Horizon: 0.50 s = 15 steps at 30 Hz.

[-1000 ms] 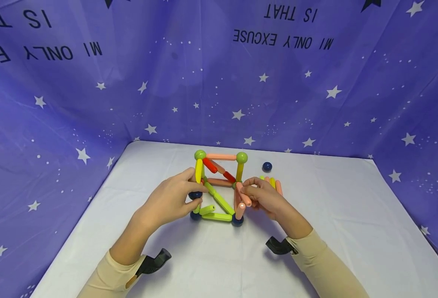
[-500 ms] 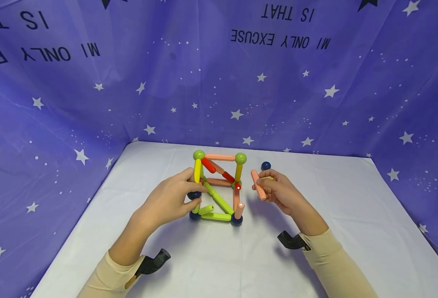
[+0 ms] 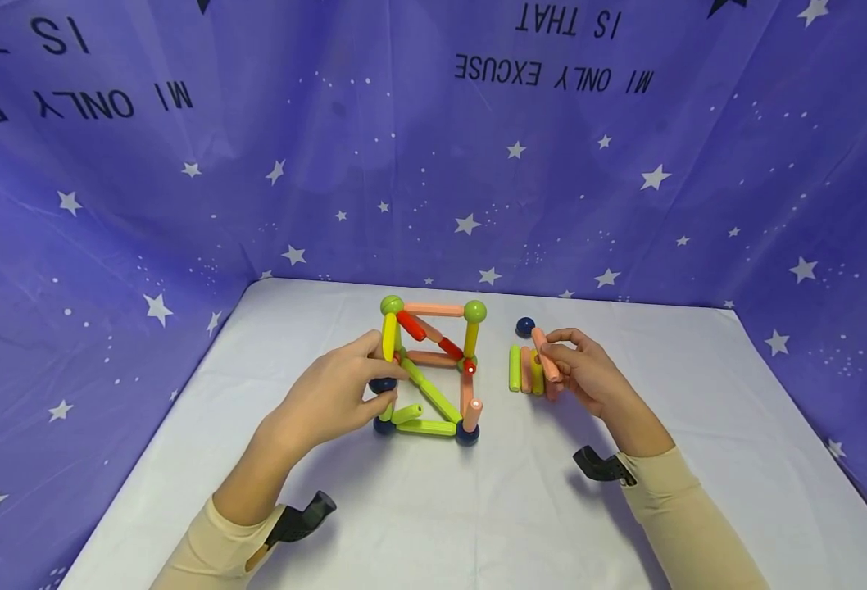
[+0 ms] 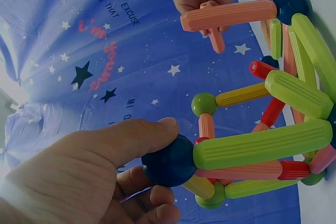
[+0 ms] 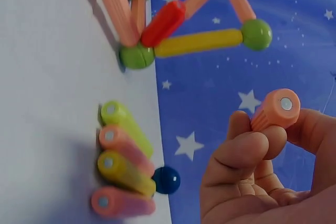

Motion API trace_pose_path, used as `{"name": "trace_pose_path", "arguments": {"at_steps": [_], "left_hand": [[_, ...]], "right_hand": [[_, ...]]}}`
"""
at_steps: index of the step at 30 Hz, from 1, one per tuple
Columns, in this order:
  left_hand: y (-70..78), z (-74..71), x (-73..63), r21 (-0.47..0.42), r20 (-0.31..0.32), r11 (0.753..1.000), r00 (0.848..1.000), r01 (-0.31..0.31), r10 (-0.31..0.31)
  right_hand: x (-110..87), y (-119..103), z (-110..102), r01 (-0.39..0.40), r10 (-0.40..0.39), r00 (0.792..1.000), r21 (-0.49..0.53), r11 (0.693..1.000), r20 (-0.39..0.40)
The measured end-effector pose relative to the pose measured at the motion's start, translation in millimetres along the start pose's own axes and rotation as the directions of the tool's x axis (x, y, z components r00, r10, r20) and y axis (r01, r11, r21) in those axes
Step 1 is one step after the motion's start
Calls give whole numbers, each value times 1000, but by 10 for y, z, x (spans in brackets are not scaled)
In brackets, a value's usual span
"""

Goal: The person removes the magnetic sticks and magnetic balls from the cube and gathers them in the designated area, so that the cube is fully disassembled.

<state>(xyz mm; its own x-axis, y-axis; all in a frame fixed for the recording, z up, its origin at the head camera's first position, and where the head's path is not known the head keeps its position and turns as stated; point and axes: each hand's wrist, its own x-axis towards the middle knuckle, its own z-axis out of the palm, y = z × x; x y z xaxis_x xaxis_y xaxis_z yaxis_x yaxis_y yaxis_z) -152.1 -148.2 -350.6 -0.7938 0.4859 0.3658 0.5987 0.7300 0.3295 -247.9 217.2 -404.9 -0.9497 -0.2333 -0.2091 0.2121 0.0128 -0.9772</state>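
A: Head view, state of the hands?
B: Apart. A dark blue ball (image 3: 383,383) on the frame's left side is gripped by the left hand (image 3: 333,392), left of centre. A pink rod (image 3: 546,354) is pinched by the right hand (image 3: 587,375), right of centre, near the loose rods (image 3: 525,370) on the table (image 3: 441,512).

A: Left wrist view?
B: Ball clasped between thumb and fingers, lower left; a green rod (image 4: 262,144) is joined to it. Held pink rod partly covered, top of picture. Joints probably weak if twisted, so the ball is best steadied lightly.

A: Right wrist view, handling?
B: Pink rod seen nearly end-on, right of centre; a pale disc (image 5: 286,104) is set in its end, likely a magnet. Judged light, stiff, smooth plastic, slightly slippery, not fragile. Best taken mid-length by the ribbed sides, ends left free.
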Motion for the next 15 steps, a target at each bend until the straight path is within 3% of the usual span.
{"name": "trace_pose_path", "arguments": {"at_steps": [5,9,10,12,15], "left_hand": [[-5,1,7,-2,-4,1000,1000,-4,4],[-7,6,9,-1,-5,1000,1000,-6,6],[-7,7,9,-1,-5,1000,1000,-5,5],[-6,10,8,0,-3,1000,1000,-1,1],[-2,15,8,-3,-1,1000,1000,4,-4]], "right_hand": [[34,22,-129,11,-13,999,-44,999,-49],[68,80,-228,5,-37,991,-239,971,-131],[82,105,-252,-4,-47,987,-314,949,-154],[105,159,-295,-33,-72,979,-495,868,-192],[134,246,-345,-81,-103,972,-711,699,-212]]}}
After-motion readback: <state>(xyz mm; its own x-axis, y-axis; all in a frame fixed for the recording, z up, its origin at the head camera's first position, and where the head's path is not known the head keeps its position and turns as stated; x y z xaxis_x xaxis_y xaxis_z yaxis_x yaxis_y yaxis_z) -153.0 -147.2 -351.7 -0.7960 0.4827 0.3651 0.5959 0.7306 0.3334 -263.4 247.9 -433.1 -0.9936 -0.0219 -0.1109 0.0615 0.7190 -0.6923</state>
